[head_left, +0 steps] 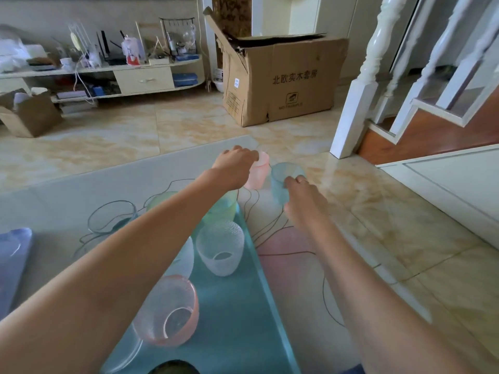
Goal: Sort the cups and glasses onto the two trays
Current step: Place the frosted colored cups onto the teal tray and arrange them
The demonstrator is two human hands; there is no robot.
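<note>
Nearest me, a pink glass stands on the teal tray, with a frosted clear glass farther along it and a green cup at its far end, partly behind my left forearm. Beyond the tray, on the patterned mat, my left hand wraps around a pale pink cup, fingers over its rim. Just beside it, my right hand grips a blue cup from the near side. To the left sit a clear glass and a purple tray.
</note>
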